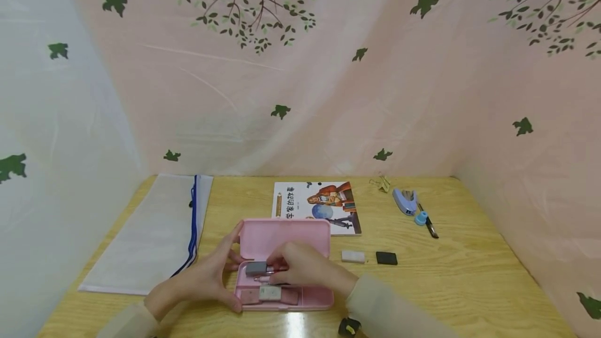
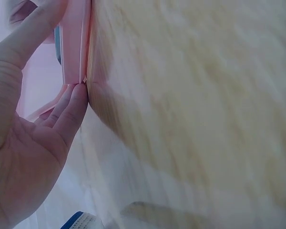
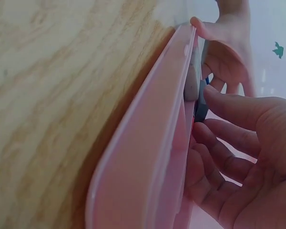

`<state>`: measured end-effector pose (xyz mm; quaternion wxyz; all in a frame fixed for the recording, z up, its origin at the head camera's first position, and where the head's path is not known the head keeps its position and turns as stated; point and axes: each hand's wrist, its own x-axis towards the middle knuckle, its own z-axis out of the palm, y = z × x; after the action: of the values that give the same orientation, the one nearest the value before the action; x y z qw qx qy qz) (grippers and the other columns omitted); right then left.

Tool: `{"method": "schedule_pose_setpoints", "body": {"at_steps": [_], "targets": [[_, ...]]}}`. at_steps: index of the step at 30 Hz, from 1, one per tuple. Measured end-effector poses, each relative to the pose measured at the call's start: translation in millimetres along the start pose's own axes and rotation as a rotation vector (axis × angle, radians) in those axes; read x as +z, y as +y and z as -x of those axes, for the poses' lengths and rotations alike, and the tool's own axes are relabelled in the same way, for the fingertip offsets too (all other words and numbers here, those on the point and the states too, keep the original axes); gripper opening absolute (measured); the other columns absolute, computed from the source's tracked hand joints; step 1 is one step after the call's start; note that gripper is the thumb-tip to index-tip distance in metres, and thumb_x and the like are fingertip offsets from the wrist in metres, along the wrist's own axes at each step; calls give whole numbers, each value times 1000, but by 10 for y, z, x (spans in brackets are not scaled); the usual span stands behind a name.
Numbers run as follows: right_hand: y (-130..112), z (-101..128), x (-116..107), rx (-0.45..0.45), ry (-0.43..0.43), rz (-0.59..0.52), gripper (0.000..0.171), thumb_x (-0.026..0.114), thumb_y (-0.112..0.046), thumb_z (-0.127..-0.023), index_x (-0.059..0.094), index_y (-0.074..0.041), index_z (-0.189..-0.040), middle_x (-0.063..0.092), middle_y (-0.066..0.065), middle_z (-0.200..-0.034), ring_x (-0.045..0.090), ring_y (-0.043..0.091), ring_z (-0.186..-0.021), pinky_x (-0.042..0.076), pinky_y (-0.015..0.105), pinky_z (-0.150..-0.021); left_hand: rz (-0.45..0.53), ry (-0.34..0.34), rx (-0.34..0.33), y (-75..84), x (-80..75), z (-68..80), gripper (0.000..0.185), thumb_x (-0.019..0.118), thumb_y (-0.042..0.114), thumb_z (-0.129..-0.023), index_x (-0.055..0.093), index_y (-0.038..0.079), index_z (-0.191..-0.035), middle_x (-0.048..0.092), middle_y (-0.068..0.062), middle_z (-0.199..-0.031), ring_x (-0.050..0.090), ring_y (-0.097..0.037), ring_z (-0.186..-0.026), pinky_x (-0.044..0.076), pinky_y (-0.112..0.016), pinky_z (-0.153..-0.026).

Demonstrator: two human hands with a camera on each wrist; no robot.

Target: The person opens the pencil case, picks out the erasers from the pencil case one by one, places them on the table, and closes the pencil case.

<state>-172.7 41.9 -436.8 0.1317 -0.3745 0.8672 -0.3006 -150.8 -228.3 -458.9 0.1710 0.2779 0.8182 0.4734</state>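
An open pink pencil case (image 1: 281, 239) lies on the wooden table (image 1: 469, 286), its lid tilted back. My left hand (image 1: 232, 270) braces the case's left end, with the thumb at the front corner and straight fingers along the edge. In the left wrist view, the left hand's fingers (image 2: 69, 112) lie flat against the pink case (image 2: 76, 43). My right hand (image 1: 277, 270) reaches into the tray and pinches a grey block (image 1: 257, 268) with its fingertips. The right wrist view shows the right hand's fingers (image 3: 229, 102) on the grey block (image 3: 200, 106) inside the case (image 3: 148, 157). A white eraser (image 1: 269, 292) lies in the front compartment.
Behind the case lies a picture book (image 1: 319, 205). A white zip pouch (image 1: 150, 233) lies at the left. To the right are a white eraser (image 1: 353, 256), a black eraser (image 1: 386, 258), a blue stapler (image 1: 405, 201), a pen (image 1: 429, 226) and binder clips (image 1: 381, 182). Curtains enclose the table.
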Motion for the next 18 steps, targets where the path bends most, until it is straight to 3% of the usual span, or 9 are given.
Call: {"method": "schedule_pose_setpoints", "body": {"at_steps": [7,13,18], "targets": [[-55,-20,33,13,3,13,31,85,-22,-84,77,-11,-112,65,-16,-78,52,-2,-64,47,14,-58,16,0,-3,13,11,7,151,98,31,-62,-16,33,-161,21,-17,-157,54,-28,-124,48,-35,-107],[-85,-56,77,43,17,30,26,86,-25,-82,78,-12,-104,71,-12,-87,57,-5,-72,49,11,-68,21,-2,9,9,14,8,151,98,30,-63,-16,29,-161,23,-17,-156,54,-28,-123,48,-35,-107],[-136,-83,107,68,46,52,25,88,-29,-79,77,-14,-96,65,-14,-78,54,-3,-69,48,12,-64,19,-5,8,6,11,9,150,98,29,-64,-17,29,-161,23,-17,-155,54,-28,-123,48,-35,-107]]}}
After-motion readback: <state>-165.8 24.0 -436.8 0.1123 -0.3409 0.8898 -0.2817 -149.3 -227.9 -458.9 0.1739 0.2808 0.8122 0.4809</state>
